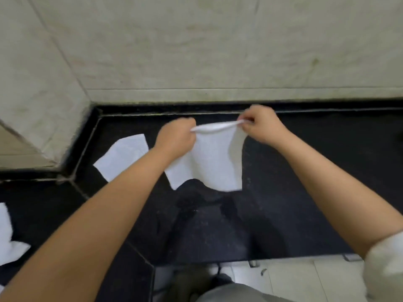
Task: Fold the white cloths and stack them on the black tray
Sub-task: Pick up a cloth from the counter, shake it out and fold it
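A white cloth point(214, 160) hangs in the air above the black countertop point(305, 182), near the back wall. My left hand point(176, 139) pinches its upper left corner. My right hand point(261, 125) pinches its upper right corner, so the top edge is stretched between both hands and the rest hangs down loosely. A second white cloth point(123, 156) lies flat on the counter to the left. Another white cloth point(8, 238) lies crumpled at the far left edge of the view. No black tray is in view.
A pale tiled wall point(218, 51) rises behind the counter, and a pale tiled pillar point(32, 105) juts out at the left. The counter's front edge point(261, 261) runs below my arms, with light floor beneath.
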Demonstrator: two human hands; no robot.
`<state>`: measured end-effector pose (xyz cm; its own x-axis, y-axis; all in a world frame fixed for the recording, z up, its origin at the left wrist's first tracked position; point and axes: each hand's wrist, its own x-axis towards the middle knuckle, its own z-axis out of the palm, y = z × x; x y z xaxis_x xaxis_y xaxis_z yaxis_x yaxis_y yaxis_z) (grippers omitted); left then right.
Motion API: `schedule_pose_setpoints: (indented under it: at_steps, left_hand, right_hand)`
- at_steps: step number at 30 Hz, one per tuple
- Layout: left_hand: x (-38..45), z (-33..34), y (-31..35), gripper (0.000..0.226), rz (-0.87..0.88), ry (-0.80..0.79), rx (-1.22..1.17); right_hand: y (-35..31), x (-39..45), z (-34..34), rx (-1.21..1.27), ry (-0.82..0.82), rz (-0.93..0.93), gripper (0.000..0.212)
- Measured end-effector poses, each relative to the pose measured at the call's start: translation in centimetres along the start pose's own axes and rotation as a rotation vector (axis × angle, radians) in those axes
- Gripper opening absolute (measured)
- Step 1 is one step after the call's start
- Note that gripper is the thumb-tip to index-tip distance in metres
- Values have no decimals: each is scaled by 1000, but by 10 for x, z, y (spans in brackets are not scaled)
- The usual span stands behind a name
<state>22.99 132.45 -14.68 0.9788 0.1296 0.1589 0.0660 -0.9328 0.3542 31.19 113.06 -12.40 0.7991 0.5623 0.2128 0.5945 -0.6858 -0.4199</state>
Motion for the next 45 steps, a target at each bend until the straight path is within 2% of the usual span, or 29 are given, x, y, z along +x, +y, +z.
schedule_pose_setpoints:
  at_steps: [2, 4, 6, 8, 10, 12, 14, 18, 20, 24, 28, 31, 33, 36, 38, 40, 45]
  left_hand:
    - [13, -17, 24, 13, 38, 98, 17]
    - [22, -28, 42, 15, 37, 150, -19]
    - [23, -29, 52, 15, 104, 90, -31]
    - [15, -19, 54, 9, 229, -45, -2]
    - [-5, 4, 49, 9, 267, -169, 65]
    - [-34, 40, 41, 7, 294, -302, 196]
    - [-67, 79, 33, 10, 306, -447, 324]
    - [-117, 135, 18, 19, 225, -650, 413]
    - [-132, 146, 16, 21, 179, -673, 358]
    - [-144, 143, 8, 23, 41, -735, 69]
    - [-142, 123, 1, 14, -104, -863, -119]
    - [-130, 113, -2, 6, -182, -850, -165]
    - [-117, 112, -7, 6, -217, -746, -182]
    - [-92, 120, -15, 12, -306, -501, -156]
    - [-77, 130, -18, 16, -373, -395, -127]
    - [-64, 142, -21, 18, -394, -336, -74]
    - [-51, 166, -30, 25, -383, -280, 54]
  right_hand:
    - [-3, 3, -23, 11, 143, 60, 21]
    - [-4, -4, -40, 48, 259, 41, 19]
    - [-2, -21, -48, 82, 325, -2, 17]
    - [8, -46, -43, 84, 335, -71, 17]
    - [22, -80, -27, 36, 231, -166, 21]
    - [42, -118, 3, -57, 33, -215, 28]
    - [61, -158, 37, -104, -169, -182, 27]
    - [78, -212, 87, -129, -432, -69, 18]
    - [81, -218, 96, -142, -486, -12, 22]
    - [89, -211, 93, -72, -587, 125, 24]
    - [93, -194, 78, 71, -795, 195, 21]
    - [91, -174, 67, 59, -921, 158, 19]
    - [91, -155, 65, 36, -908, 158, 21]
    - [98, -120, 75, 30, -715, 203, 25]
    - [105, -101, 89, -2, -559, 233, 25]
    - [114, -90, 106, -19, -467, 267, 26]
    - [128, -90, 134, -71, -395, 296, 27]
